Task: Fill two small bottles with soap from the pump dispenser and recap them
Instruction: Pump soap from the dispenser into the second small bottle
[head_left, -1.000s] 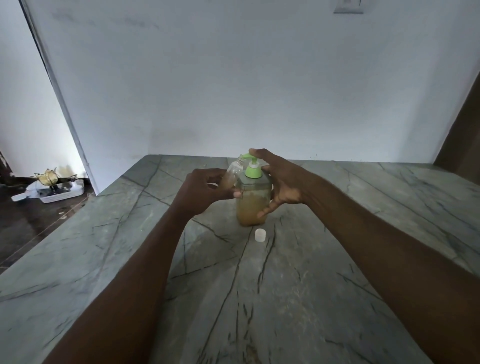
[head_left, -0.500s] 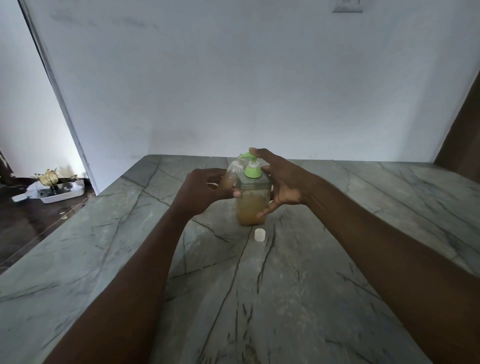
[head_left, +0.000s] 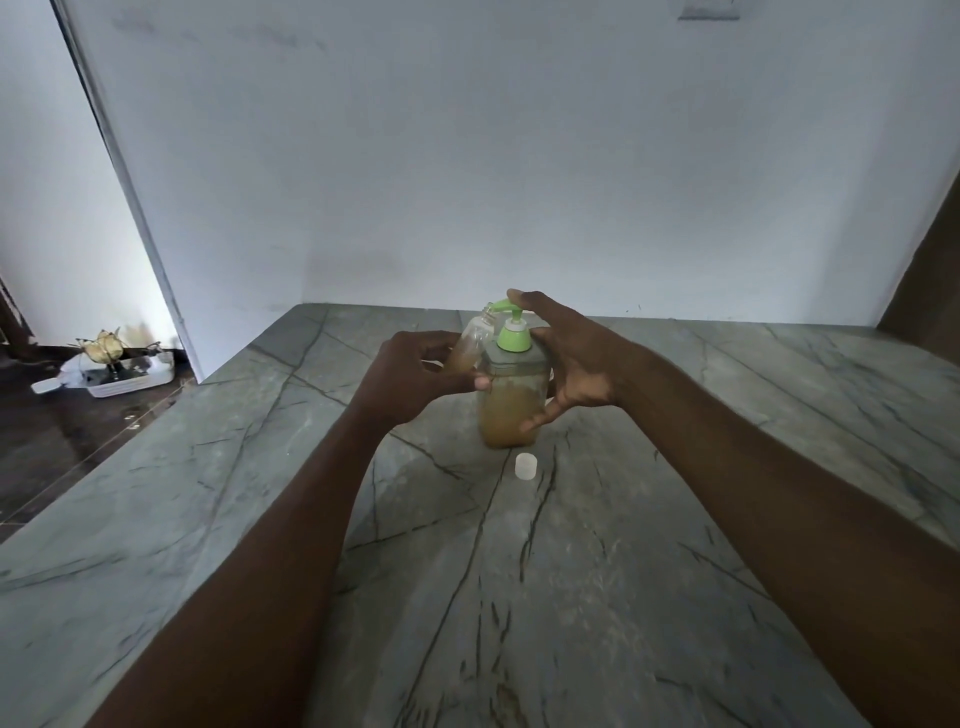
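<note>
The pump dispenser (head_left: 509, 410) stands on the grey stone counter (head_left: 519, 571), a clear jar of amber soap with a green pump head (head_left: 511, 332). My right hand (head_left: 576, 358) wraps its right side, with the index finger on top of the pump. My left hand (head_left: 415, 376) holds a small clear bottle (head_left: 470, 345), tilted, with its open mouth under the green spout; amber soap fills its lower part. A small white cap (head_left: 525, 466) lies on the counter just in front of the dispenser. I see no second small bottle.
A white wall runs behind the counter. The counter's left edge drops to a dark floor, where a white tray (head_left: 124, 379) with a dried flower sits. A dark wooden panel (head_left: 930, 291) stands at the far right.
The pump head has risen a little between the earlier frames and now. Both hands, the small bottle and the cap stay where they were.
</note>
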